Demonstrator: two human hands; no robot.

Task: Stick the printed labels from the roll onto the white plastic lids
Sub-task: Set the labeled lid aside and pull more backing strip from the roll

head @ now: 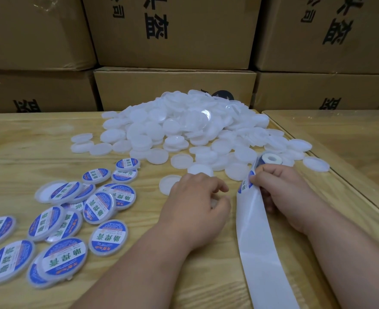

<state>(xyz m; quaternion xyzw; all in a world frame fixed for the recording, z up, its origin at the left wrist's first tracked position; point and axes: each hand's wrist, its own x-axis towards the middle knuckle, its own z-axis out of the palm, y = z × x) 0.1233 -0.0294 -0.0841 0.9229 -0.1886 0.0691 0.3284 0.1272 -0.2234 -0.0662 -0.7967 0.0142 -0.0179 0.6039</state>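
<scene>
Both bare forearms reach forward over the table (pixel 50 139). The left hand (pixel 195 197) rests palm down, fingers curled over a lid, while the right hand (pixel 280 192) pinches the label strip (pixel 251 210) beside it.

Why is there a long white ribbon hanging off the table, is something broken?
Nothing looks broken. The white strip is empty label backing trailing from the roll past the right hand. The labelled lids lie jumbled and overlapping, but none look damaged.
</scene>
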